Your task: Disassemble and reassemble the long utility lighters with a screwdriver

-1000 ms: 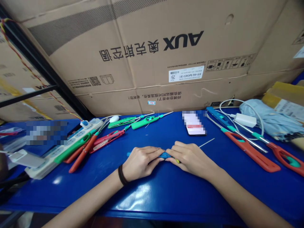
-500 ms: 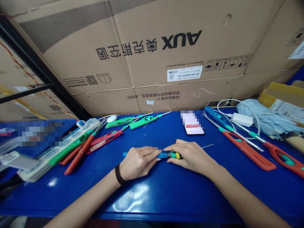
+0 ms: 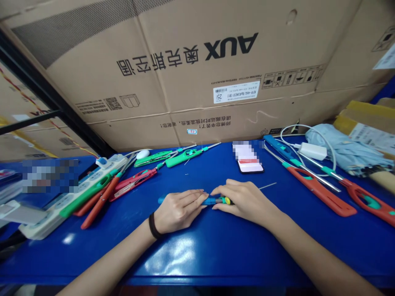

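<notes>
My left hand (image 3: 180,209), palm down with a dark band at the wrist, is closed around a blue long-reach lighter (image 3: 211,201) lying low over the table. Most of its body is under my fingers. At the lighter's right end, silver and green parts show between the hands. My right hand (image 3: 242,198) curls over this end, its thumb and fingers around a yellow-and-black tool (image 3: 227,200) whose far part is hidden in the palm. Behind that hand a thin grey rod (image 3: 268,186) lies on the table.
Green lighters (image 3: 188,157), a red lighter (image 3: 133,183) and a white power strip (image 3: 33,228) lie to the left. Right are orange-red lighters (image 3: 321,189), a blue lighter (image 3: 280,149), a white charger (image 3: 313,151) and blue cloth (image 3: 342,148). A phone (image 3: 250,166) lies before a large carton (image 3: 173,94).
The view has shifted slightly. My right fingertips have lifted a little off the lighter's end, while my left hand keeps nearly the same hold.
</notes>
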`<act>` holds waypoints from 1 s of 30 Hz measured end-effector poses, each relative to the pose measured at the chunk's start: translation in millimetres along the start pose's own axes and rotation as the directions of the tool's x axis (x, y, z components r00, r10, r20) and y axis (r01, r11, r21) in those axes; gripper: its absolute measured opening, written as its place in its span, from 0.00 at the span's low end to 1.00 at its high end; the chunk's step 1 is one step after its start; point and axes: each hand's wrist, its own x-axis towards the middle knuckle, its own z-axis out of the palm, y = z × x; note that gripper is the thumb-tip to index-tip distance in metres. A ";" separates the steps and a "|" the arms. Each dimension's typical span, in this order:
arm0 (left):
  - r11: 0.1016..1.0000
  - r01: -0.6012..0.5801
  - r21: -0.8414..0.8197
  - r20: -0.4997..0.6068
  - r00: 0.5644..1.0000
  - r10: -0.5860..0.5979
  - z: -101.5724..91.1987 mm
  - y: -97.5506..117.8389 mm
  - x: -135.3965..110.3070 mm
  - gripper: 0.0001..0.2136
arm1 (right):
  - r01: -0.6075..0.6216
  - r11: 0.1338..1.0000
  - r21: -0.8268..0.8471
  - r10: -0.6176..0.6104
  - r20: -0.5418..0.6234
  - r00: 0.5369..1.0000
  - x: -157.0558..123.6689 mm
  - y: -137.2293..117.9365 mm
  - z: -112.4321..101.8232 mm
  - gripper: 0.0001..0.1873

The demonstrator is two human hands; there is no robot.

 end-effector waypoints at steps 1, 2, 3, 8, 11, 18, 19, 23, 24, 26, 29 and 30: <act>1.000 -0.001 -0.002 -0.001 1.000 0.001 0.3 1.1 0.6 0.12 | 0.034 0.999 -0.021 -0.034 -0.005 0.999 0.3 -0.4 2.2 0.12; 1.000 -0.004 -0.003 -0.003 1.000 0.004 0.6 1.8 1.1 0.12 | 0.066 0.997 -0.045 -0.066 -0.003 0.998 0.7 -0.9 4.1 0.12; 1.000 -0.008 -0.002 -0.003 1.000 0.008 0.7 2.0 1.4 0.12 | 0.091 0.993 -0.070 -0.091 0.001 0.996 1.3 -1.5 5.7 0.12; 0.999 0.040 -0.036 0.045 0.998 -0.038 0.0 1.9 2.4 0.11 | 0.158 0.976 -0.153 -0.152 0.047 0.987 3.1 -5.0 9.6 0.10; 0.993 0.090 -0.078 0.068 0.994 -0.084 -1.3 3.3 3.9 0.10 | 0.156 0.977 -0.144 -0.147 0.068 0.987 2.9 -7.4 8.9 0.10; 0.985 0.155 -0.073 0.202 0.970 -0.138 -6.2 1.7 9.9 0.11 | 0.108 0.989 -0.099 -0.099 0.094 0.991 1.9 -7.2 4.3 0.09; 0.985 0.166 -0.054 0.232 0.961 -0.149 -6.1 1.7 11.0 0.12 | 0.100 0.990 -0.097 -0.091 0.091 0.992 1.8 -6.3 4.0 0.09; 0.980 0.194 0.034 0.321 0.927 -0.195 -4.4 7.0 16.9 0.13 | 0.077 0.990 -0.117 -0.067 0.091 0.994 1.1 -3.2 3.0 0.10; 0.976 0.213 0.045 0.337 0.916 -0.216 -4.5 9.2 19.0 0.13 | 0.078 0.990 -0.118 -0.067 0.093 0.993 1.1 -2.5 2.2 0.10; 0.960 0.276 0.046 0.373 0.887 -0.273 -5.8 13.1 23.9 0.13 | 0.076 0.991 -0.106 -0.066 0.093 0.993 1.7 -1.0 -1.2 0.10; 0.916 0.398 -0.042 0.422 0.838 -0.345 -10.1 13.3 32.5 0.11 | 0.044 0.996 -0.080 -0.038 0.080 0.996 5.0 2.5 -11.7 0.11; 0.887 0.448 -0.114 0.441 0.823 -0.359 -11.7 11.6 35.0 0.12 | 0.025 0.996 -0.082 -0.019 0.077 0.997 7.1 3.8 -16.4 0.12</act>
